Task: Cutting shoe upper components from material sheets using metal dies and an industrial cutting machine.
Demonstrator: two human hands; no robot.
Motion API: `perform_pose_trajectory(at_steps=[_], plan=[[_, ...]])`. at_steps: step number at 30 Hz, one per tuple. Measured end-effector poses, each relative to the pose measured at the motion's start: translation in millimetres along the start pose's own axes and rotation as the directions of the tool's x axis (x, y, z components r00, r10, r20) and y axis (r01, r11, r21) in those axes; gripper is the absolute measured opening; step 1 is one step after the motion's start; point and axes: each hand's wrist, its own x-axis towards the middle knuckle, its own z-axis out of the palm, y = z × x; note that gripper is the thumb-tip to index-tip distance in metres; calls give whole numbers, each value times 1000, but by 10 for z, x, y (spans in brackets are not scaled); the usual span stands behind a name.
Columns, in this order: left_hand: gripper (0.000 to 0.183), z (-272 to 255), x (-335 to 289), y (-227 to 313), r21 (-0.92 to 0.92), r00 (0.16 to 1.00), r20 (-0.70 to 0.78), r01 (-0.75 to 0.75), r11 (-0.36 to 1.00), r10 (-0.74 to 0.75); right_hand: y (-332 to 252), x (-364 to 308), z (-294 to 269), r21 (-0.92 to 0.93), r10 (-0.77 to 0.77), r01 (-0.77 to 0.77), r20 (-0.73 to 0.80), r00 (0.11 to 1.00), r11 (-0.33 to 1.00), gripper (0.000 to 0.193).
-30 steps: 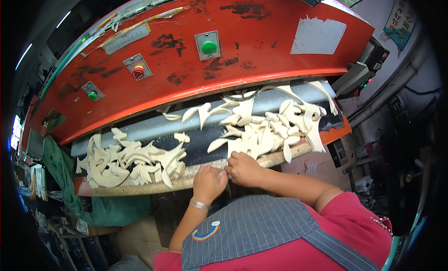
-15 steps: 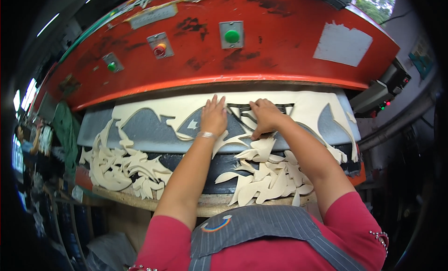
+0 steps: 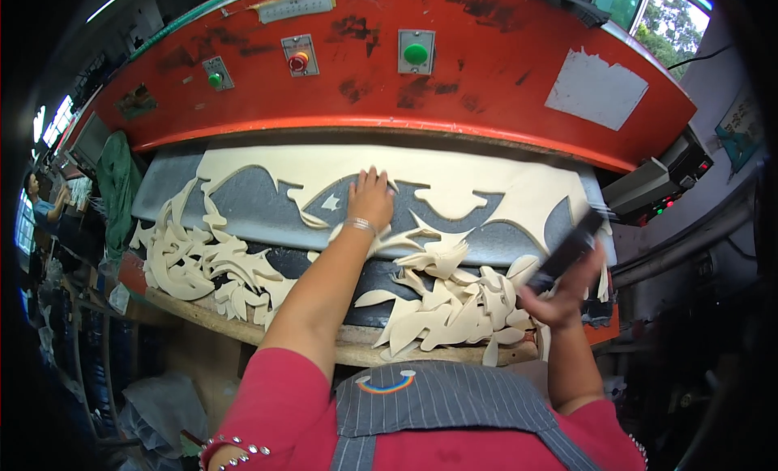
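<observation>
My left hand [image 3: 371, 202] lies with fingers stretched out over a cut opening in a cream foam-like sheet [image 3: 478, 161]. The sheet has several curved cut-outs that show the grey cutting board [image 3: 251, 203] beneath. On the right, raised above the board's front edge, my right hand [image 3: 570, 291] grips a dark cutting die [image 3: 567, 248]. Motion blurs the die, and its full outline cannot be made out. Near that hand sits a heap of cream offcuts [image 3: 454, 309].
A red press beam [image 3: 486, 90] spans the far side, carrying green buttons [image 3: 416, 54] and a red knob [image 3: 298, 62]. Another offcut pile [image 3: 190, 268] covers the front left. A dark control box [image 3: 677, 175] stands at right. Another person [image 3: 49, 203] is far left.
My right hand has lifted the cutting die off the sheet and moved it right and nearer me. A cut-out shape shows where it lay. My left hand stays almost in place.
</observation>
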Motion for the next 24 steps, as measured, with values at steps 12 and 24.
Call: perform_pose_trajectory(at_steps=[12, 24], plan=[[54, -1377, -1841, 843, -913, 730, 298, 405, -39, 615, -1108, -365, 674, 458, 521, -657, 401, 754, 599, 109], [44, -2100, -2831, -711, -909, 833, 406, 409, 75, 376, -2230, -274, 1754, 255, 63, -691, 915, 399, 676, 110]])
